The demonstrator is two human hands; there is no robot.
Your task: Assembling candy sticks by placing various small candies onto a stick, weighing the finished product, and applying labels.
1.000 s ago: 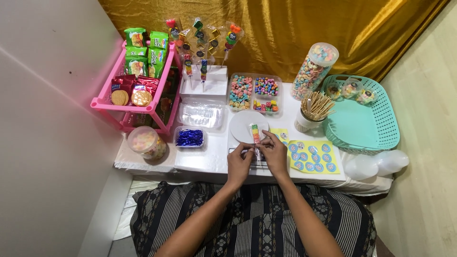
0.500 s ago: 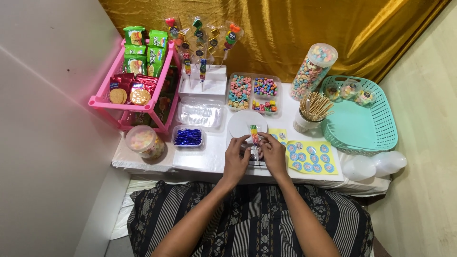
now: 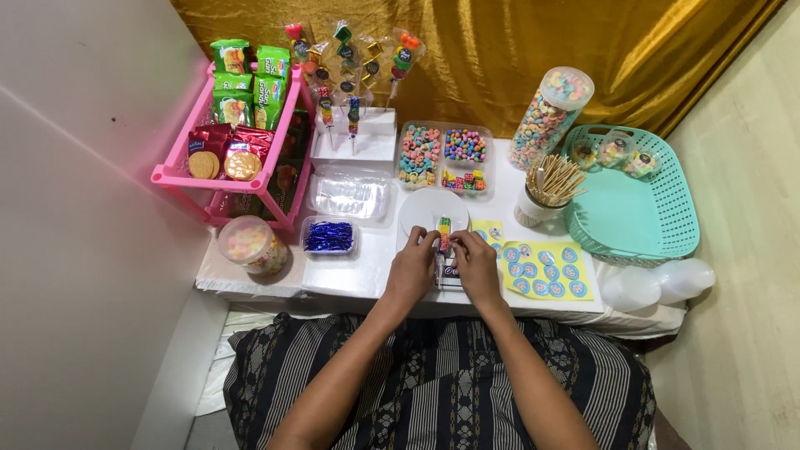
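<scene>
Just below the round white plate (image 3: pixel 430 208), both hands meet on a candy skewer (image 3: pixel 444 233). My left hand (image 3: pixel 412 268) and right hand (image 3: pixel 477 265) each pinch it from the sides, fingertips nearly touching. I'd guess it's light, with a thin, stiff stick that could snap, and sticky, loose sweets. I'd grip the bare stick, not the candy. Sticker sheet (image 3: pixel 542 268) sits right of the plate.
</scene>
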